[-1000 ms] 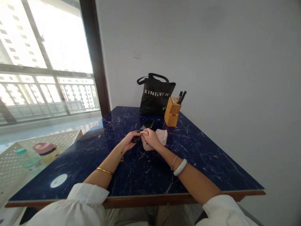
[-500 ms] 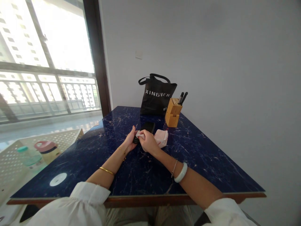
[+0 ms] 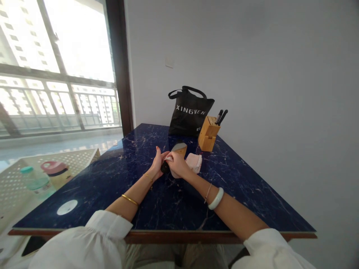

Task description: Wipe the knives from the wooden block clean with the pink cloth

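Note:
My left hand (image 3: 158, 164) is shut around the black handle of a kitchen knife (image 3: 165, 167). The knife's broad, shiny blade (image 3: 179, 148) points away from me and reflects the tan of the wood. My right hand (image 3: 177, 164) pinches a pink cloth (image 3: 195, 163) against the blade's near end, and its fingers hide that part of the steel. The rest of the cloth trails over the tabletop beside my right hand. Both hands are close together above the table.
A dark blue marble table (image 3: 92, 194) fills the foreground. At its far end stand a black XINGWEN tote bag (image 3: 189, 112) and a bamboo knife block (image 3: 209, 133) holding dark-handled knives. Beyond the left edge, a bottle (image 3: 36, 185) and a flask (image 3: 54, 173) sit on a perforated white surface.
The knife has turned, so its blade now shows a pale reflection rather than a dark face. My left fingers have shifted on the handle, and the whole view has swung slightly.

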Demonstrator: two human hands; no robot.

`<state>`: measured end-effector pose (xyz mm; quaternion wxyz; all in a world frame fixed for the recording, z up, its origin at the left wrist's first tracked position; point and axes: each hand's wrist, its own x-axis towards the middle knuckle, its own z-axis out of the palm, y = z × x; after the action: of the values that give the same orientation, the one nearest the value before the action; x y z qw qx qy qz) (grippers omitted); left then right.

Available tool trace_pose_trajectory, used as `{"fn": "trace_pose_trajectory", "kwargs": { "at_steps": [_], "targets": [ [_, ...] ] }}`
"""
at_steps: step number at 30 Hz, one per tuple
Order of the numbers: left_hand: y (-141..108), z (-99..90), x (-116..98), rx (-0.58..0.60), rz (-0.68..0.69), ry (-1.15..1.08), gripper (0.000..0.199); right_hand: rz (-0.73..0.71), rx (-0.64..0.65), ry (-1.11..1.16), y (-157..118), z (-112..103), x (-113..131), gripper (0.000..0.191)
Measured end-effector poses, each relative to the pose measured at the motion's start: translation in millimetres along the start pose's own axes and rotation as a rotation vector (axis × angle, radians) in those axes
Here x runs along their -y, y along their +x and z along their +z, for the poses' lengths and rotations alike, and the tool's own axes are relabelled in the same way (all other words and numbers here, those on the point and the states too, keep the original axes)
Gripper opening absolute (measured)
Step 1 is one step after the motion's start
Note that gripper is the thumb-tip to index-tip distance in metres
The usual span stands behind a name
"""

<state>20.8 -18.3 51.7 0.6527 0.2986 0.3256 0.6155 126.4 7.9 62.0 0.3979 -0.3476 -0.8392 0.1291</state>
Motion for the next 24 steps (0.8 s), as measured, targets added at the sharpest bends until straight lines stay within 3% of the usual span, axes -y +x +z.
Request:
{"fn": "trace_pose_trajectory", "kwargs": {
  "at_steps": [3, 6, 9, 12, 17, 24],
  "targets": [
    [-1, 2.3, -3, 0.06, 0.008, 0.002, 0.071, 0.03, -0.015, -0.007, 9, -4, -4, 0.008],
    [-4, 6.9, -3, 0.046, 0.026, 0.015, 0.072, 0.132, -0.04, -0.027, 20, -9, -5, 0.012],
    [-5, 8.5, -4, 0.011, 0.057, 0.01, 0.071, 0.056, 0.045, -0.036, 18, -11, 2, 0.004],
    [-5, 7.3, -4, 0.061, 0.057, -0.026, 0.071, -0.062, 0.105, -0.052, 16, -13, 9, 0.011],
    [-4, 4.4, -6, 0.086, 0.009, -0.072, 0.073, 0.036, 0.085, -0.15, 24, -15, 10, 0.012],
    [-4, 0.2, -6, 0.032, -0.053, -0.136, 0.069, -0.033, 0.083, 0.003, -8, -8, 33, 0.015]
  ]
}}
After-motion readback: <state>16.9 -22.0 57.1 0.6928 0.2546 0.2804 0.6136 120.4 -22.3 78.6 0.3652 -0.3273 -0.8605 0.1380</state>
